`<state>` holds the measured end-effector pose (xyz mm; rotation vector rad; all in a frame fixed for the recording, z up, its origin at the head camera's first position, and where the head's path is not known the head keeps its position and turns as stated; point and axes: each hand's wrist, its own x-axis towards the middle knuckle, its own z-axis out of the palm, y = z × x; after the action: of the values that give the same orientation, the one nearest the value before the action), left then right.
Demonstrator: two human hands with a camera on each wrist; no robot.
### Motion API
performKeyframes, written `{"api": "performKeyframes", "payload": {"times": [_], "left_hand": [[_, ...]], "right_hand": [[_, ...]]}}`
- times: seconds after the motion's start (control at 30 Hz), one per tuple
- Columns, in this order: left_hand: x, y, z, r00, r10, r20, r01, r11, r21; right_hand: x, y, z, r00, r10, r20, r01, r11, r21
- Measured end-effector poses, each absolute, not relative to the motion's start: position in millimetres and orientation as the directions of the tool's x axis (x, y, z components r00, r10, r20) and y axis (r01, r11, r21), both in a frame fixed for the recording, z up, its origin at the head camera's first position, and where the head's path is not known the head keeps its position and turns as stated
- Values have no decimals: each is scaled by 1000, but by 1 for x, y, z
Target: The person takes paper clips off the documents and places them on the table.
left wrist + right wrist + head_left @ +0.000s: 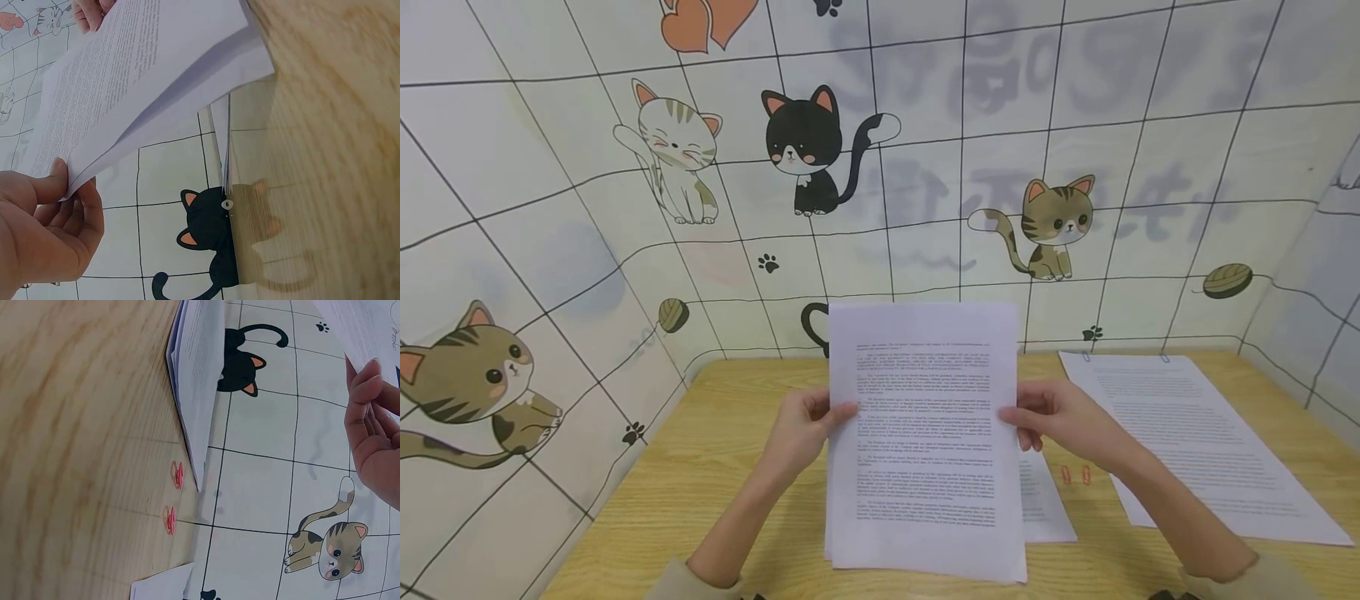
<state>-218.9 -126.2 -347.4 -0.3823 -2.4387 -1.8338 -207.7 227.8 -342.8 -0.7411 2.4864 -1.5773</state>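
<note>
A few sheets of printed paper (925,467) stand upright in front of me, held up by both hands. My left hand (805,425) pinches their left edge, thumb on the printed face. On the opposite edge, my right hand (1056,417) grips the sheets between thumb and fingers. The left wrist view shows these sheets (106,81) slightly fanned apart along one edge. Behind and below them, a stack of printed paper (1045,504) lies on the table, mostly hidden in the head view.
Two red paper clips (1076,475) lie on the wooden table (655,492) right of the lower stack. Farther right is another printed stack (1202,442) with small bluish clips (1165,358) on its top edge. A cat-patterned wall covering (925,242) rises behind the table.
</note>
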Motion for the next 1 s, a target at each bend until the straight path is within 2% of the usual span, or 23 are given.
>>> {"api": "performKeyframes", "payload": {"times": [0.33, 0.6, 0.7, 1.0], "left_hand": [[-218, -129, -346, -957, 222, 184, 241, 266, 933], [-222, -132, -345, -947, 250, 202, 273, 292, 917], [-223, -134, -345, -945, 259, 200, 278, 314, 908], [-224, -138, -341, -965, 151, 213, 252, 329, 910]], "right_hand": [[-209, 221, -346, -899, -399, 181, -335, 360, -871], [-208, 219, -345, -942, -262, 209, -304, 404, -863], [-209, 219, -345, -943, -248, 222, -309, 405, -861], [-215, 213, -342, -924, -282, 260, -353, 360, -864]]}}
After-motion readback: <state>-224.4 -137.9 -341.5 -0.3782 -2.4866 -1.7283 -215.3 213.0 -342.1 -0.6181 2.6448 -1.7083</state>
